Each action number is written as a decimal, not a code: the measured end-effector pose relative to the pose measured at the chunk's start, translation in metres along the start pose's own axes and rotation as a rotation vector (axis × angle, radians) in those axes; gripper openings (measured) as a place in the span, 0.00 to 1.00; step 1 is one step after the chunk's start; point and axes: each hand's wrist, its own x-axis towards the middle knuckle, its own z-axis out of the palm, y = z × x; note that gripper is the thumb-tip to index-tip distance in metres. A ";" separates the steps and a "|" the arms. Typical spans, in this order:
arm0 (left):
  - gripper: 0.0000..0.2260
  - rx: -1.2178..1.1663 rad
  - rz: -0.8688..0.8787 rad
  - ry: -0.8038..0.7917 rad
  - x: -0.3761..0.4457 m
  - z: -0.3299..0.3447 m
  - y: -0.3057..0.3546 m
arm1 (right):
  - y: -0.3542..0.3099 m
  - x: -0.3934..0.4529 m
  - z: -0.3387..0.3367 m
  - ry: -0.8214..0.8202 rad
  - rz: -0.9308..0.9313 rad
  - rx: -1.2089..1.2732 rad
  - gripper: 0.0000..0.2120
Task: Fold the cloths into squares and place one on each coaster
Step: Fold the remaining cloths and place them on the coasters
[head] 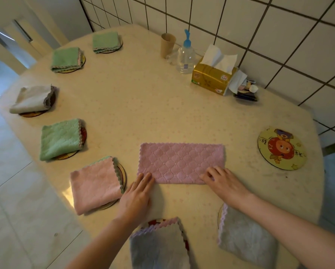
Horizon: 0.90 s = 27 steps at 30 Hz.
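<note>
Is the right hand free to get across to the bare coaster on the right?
Probably yes: the right hand rests on the pink cloth, and only bare table lies between it and the uncovered coaster.

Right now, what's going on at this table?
A person is folding the last cloth. Both hands, left hand and right hand, press flat on the near edge of a pink cloth folded into a rectangle, not yet square. Seven folded cloths already sit on coasters around the table. One cartoon coaster at the right is bare.
</note>
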 end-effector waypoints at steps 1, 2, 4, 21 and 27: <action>0.29 0.009 0.011 0.023 0.003 0.000 0.000 | 0.002 0.001 -0.001 0.016 0.003 0.009 0.29; 0.28 0.018 0.024 0.035 0.006 -0.001 0.000 | 0.003 0.002 -0.003 0.028 0.015 0.019 0.29; 0.28 0.045 0.054 0.053 0.013 -0.004 -0.002 | 0.007 0.003 -0.003 0.027 0.046 0.020 0.33; 0.06 0.279 0.226 0.541 0.113 -0.098 -0.038 | -0.024 -0.026 -0.035 0.162 -0.141 0.282 0.10; 0.34 0.121 0.128 0.064 0.064 -0.050 -0.034 | -0.080 -0.009 -0.036 0.119 -0.105 0.581 0.11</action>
